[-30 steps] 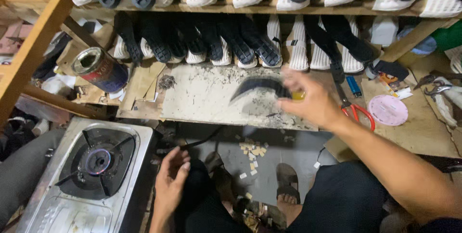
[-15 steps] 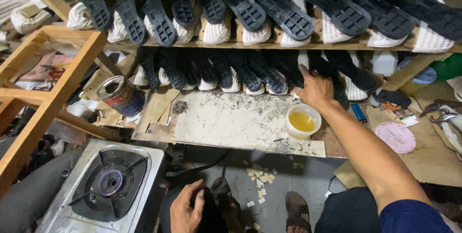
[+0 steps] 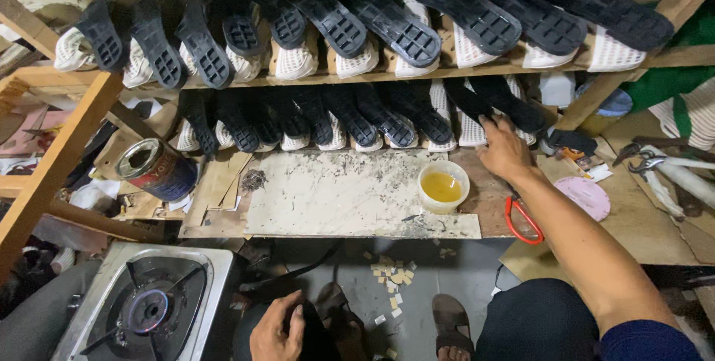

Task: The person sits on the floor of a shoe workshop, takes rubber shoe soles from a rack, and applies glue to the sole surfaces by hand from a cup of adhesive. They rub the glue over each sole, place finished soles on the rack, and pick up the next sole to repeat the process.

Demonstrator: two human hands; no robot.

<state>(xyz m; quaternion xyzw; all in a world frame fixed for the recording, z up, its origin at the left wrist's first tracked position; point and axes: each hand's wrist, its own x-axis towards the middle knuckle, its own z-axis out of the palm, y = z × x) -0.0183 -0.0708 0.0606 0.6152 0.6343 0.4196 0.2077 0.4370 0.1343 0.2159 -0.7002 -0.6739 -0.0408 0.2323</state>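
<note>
Right hand (image 3: 505,151) fingers spread on a black shoe sole (image 3: 497,104), apparently ungrasped, left hand (image 3: 277,329) loosely curled on dark material, hold unclear.

free: stained board (image 3: 335,193) centre | blocked: glue cup (image 3: 442,187), tin can (image 3: 156,169) (left), scissors (image 3: 523,219)

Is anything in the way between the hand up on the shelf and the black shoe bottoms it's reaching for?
Nothing visible. The right hand already has its fingertips on a black sole in the lower row. The cup of yellow liquid sits beside the wrist, off to the side.
</note>
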